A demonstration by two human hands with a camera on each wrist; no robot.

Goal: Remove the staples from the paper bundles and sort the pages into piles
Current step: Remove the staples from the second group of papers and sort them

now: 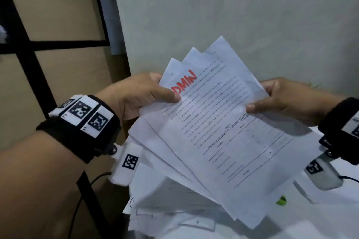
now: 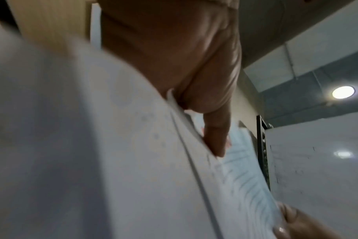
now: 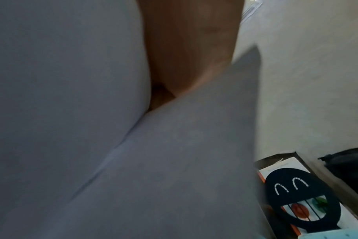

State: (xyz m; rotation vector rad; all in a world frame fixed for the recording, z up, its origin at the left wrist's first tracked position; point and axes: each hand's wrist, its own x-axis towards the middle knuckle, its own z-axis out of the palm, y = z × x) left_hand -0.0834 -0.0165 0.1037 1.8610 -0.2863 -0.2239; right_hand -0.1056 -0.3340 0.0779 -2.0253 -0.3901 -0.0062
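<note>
Both hands are up off the tabletop (image 1: 330, 219) with a fanned bundle of pages (image 1: 211, 134) held between them. The left hand (image 1: 143, 95) grips the bundle's upper left edge: its thumb lies flat on the top sheet, right over the start of a red stamped word (image 1: 184, 82), while its fingers (image 1: 155, 76) curl behind the paper. The left wrist view shows one finger (image 2: 217, 135) pressed between sheets, with printed lines running away from its tip.

The right hand (image 1: 287, 101) pinches the opposite edge, thumb on the front of the top page beside a printed table, fingers wrapped around the back. In the right wrist view the palm (image 3: 190, 48) sits tight against blurred white sheets (image 3: 92, 129); the fingertips are hidden there.

The pages splay out in about four steps, corners staggered beyond the left fingers. Whether a staple is in the bundle cannot be told.

Below both hands, more white papers (image 1: 171, 215) lie heaped on the tabletop, and a small green object (image 1: 281, 200) sits beneath the right wrist. A printed box with a black smiling face (image 3: 300, 198) lies off beside the right hand.
</note>
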